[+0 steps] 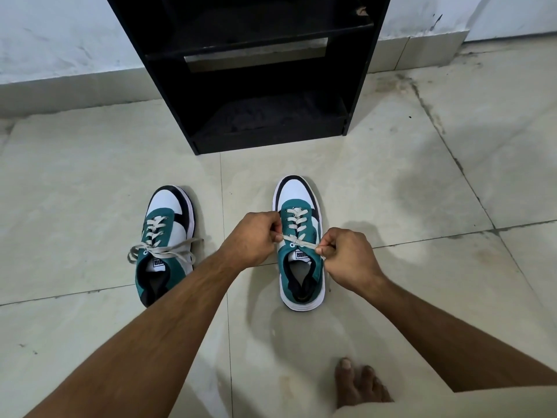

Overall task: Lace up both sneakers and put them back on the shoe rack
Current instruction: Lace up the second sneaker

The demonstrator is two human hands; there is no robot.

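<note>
Two teal, white and black sneakers stand on the pale tiled floor in the middle of the frame, toes pointing toward the top. The right-hand sneaker sits just right of centre, and both hands work over its upper eyelets. The left hand is closed in a fist on one end of its lace, and the right hand is pinched shut on the other end, so the lace runs taut between them across the tongue. Where each end goes inside the fists is hidden, and the crossing at the eyelets is too small to read as a knot or a plain cross. The hands sit apart, one on either side of the shoe.

The left-hand sneaker stands well apart at centre left, its heel partly covered by the left forearm. Its lace is tied in a loose bow that spills over both sides.

A black shoe rack stands against the wall at top centre, cut off by the upper edge of the frame. Its lower shelf is dark and its contents are hard to make out. A bare foot shows at the lower right, partly covered by light cloth at the bottom edge.
</note>
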